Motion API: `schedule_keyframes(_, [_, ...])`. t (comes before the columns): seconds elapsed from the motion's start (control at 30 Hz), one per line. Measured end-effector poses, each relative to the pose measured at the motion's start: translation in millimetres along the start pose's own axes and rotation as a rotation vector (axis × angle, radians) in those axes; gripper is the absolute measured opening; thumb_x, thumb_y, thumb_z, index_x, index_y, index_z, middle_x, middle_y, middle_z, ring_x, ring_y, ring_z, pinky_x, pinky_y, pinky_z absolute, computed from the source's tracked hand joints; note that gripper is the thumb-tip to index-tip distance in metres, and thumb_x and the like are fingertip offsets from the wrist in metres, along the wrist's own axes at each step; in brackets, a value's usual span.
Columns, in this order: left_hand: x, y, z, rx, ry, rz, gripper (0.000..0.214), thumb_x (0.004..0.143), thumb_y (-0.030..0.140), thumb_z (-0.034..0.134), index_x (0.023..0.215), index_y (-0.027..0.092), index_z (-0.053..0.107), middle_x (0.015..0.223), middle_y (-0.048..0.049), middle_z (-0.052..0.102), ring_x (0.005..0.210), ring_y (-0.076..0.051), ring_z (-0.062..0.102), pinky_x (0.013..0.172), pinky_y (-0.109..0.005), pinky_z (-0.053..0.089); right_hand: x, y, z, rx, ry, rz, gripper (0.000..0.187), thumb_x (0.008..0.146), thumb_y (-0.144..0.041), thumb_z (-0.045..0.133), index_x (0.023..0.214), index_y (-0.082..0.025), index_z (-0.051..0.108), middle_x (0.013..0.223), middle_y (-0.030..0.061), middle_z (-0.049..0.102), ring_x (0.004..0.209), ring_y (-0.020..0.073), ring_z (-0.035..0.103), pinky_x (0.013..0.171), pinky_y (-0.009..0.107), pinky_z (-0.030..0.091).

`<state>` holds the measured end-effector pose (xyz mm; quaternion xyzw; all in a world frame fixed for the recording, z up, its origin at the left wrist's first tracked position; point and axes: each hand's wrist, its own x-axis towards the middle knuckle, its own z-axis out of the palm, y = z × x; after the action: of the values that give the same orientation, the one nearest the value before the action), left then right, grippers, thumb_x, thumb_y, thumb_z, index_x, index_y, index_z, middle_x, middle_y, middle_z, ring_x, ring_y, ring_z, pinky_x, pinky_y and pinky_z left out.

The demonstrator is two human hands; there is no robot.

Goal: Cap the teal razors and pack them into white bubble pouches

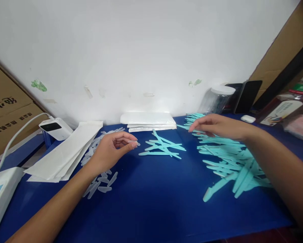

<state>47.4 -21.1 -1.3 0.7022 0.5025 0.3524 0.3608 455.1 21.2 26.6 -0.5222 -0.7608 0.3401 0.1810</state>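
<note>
My left hand (113, 148) pinches a small clear plastic blade cap (138, 143) between thumb and fingertips, above the blue tabletop. Loose translucent caps (104, 184) lie beneath and behind that wrist. Over at the right, my right hand (214, 126) reaches across a pile of teal eyebrow razors (224, 155), its fingers closed at the far end of the pile. One teal razor (182, 127) sticks out leftward from those fingertips; part of it is hidden by the fingers. Between the hands, several teal razors (163, 146) lie crossed in a small heap.
White padded envelopes are stacked (148, 121) against the wall, and more envelopes (62, 155) lie at the left. A white device with a cable (56, 128) stands behind them. A clear jar (217, 99), a dark phone (247, 96) and a bottle (280, 108) are at the back right.
</note>
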Motion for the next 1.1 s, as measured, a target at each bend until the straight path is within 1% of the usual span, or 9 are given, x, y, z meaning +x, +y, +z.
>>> schedule_keyframes(0.13, [-0.6,1.7,0.3,0.031,-0.002,0.007,0.034,0.087,0.053,0.085,0.101,0.022,0.080,0.100,-0.0061,0.083,0.092,-0.024,0.080,0.084,-0.036,0.063,0.5,-2.1,4.8,0.119,-0.147,0.018,0.036,0.097,-0.054,0.067,0.114,-0.029,0.087,0.101,0.0066,0.079,0.076,0.0179,0.063,0.065,0.030,0.051])
schedule_keyframes(0.23, [-0.6,2.5,0.1,0.053,0.007,0.001,0.033,0.088,0.053,0.084,0.101,0.022,0.080,0.101,-0.0061,0.083,0.091,-0.023,0.080,0.082,-0.035,0.063,2.2,-0.2,8.8,0.067,-0.126,-0.056,0.037,0.098,-0.054,0.069,0.121,-0.031,0.085,0.111,0.0053,0.082,0.089,0.0215,0.070,0.073,0.033,0.055])
schedule_keyframes(0.33, [-1.2,3.1,2.1,0.050,0.007,-0.014,0.033,0.088,0.053,0.085,0.101,0.023,0.080,0.102,-0.0059,0.083,0.092,-0.023,0.080,0.082,-0.034,0.063,3.1,-3.3,17.7,-0.020,0.032,-0.159,0.033,0.096,-0.055,0.074,0.115,-0.030,0.086,0.115,0.0053,0.082,0.097,0.0243,0.073,0.081,0.036,0.057])
schedule_keyframes(0.47, [-4.5,5.2,8.4,-0.049,-0.030,-0.018,0.033,0.087,0.050,0.086,0.102,0.022,0.079,0.101,-0.0066,0.085,0.092,-0.023,0.081,0.085,-0.033,0.064,3.0,-16.4,36.8,-0.098,0.320,-0.389,0.023,0.099,-0.047,0.074,0.104,-0.027,0.085,0.107,0.0074,0.079,0.095,0.0253,0.070,0.079,0.038,0.055])
schedule_keyframes(0.6, [-8.3,7.6,15.1,-0.158,-0.121,-0.027,0.030,0.094,0.049,0.081,0.108,0.022,0.078,0.105,-0.0070,0.086,0.092,-0.021,0.081,0.084,-0.032,0.065,1.4,-28.1,58.7,-0.140,0.426,-0.634,0.014,0.104,-0.032,0.069,0.109,-0.024,0.080,0.106,0.0087,0.078,0.103,0.0265,0.068,0.089,0.040,0.053])
schedule_keyframes(0.7, [-10.5,9.0,18.8,-0.172,-0.137,-0.013,0.029,0.095,0.048,0.080,0.109,0.023,0.078,0.105,-0.0063,0.086,0.091,-0.021,0.081,0.085,-0.031,0.065,-0.7,-30.0,73.4,-0.134,0.382,-0.675,0.023,0.110,-0.028,0.060,0.124,-0.024,0.077,0.100,0.0079,0.072,0.091,0.0225,0.066,0.079,0.036,0.052])
schedule_keyframes(0.8, [-13.1,10.8,22.3,-0.144,-0.119,-0.007,0.028,0.093,0.048,0.082,0.107,0.023,0.079,0.099,-0.0048,0.087,0.090,-0.021,0.081,0.085,-0.031,0.065,-3.4,-29.4,84.6,-0.126,0.243,-0.666,0.029,0.112,-0.027,0.056,0.135,-0.025,0.074,0.096,0.0057,0.068,0.083,0.0182,0.065,0.072,0.031,0.050])
schedule_keyframes(0.97, [-17.7,14.5,29.9,-0.069,-0.114,-0.026,0.026,0.091,0.049,0.083,0.102,0.025,0.081,0.094,-0.0022,0.086,0.089,-0.022,0.082,0.084,-0.031,0.063,-7.6,-37.4,96.9,-0.022,0.184,-0.576,0.019,0.107,-0.034,0.068,0.115,-0.022,0.080,0.098,0.0048,0.075,0.080,0.0159,0.070,0.071,0.028,0.053])
schedule_keyframes(1.1, [-20.2,17.1,35.3,-0.059,-0.131,-0.037,0.024,0.093,0.049,0.082,0.101,0.026,0.082,0.094,-0.0012,0.086,0.090,-0.022,0.083,0.084,-0.031,0.062,-11.8,-46.6,101.4,-0.023,0.141,-0.548,0.018,0.107,-0.033,0.067,0.113,-0.023,0.080,0.098,0.0041,0.076,0.081,0.0153,0.070,0.069,0.027,0.052])
